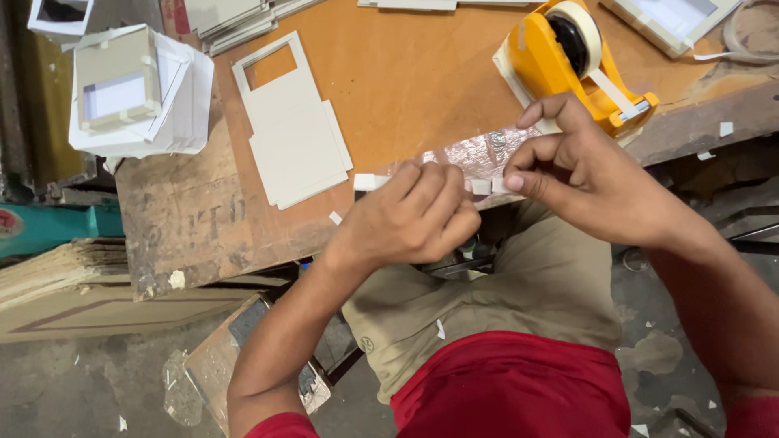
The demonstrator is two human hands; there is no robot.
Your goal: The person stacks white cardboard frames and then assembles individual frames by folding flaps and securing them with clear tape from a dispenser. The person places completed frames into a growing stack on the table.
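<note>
My left hand (418,212) and my right hand (580,170) meet at the front edge of the brown workbench (406,73). Between their fingertips they pinch a short strip of pale tape (484,186). A shiny, crinkled patch of tape-covered surface (479,154) lies just behind the fingers. A small white tape piece (369,182) sticks out left of my left hand. The yellow tape dispenser (568,61) with its cream roll stands just beyond my right hand.
A white cardboard frame with a window cutout (294,122) lies flat left of centre. A stack of white card pieces and a small box (134,93) sits at the far left. More frames (669,20) lie at the back right. Cardboard sheets lie on the floor.
</note>
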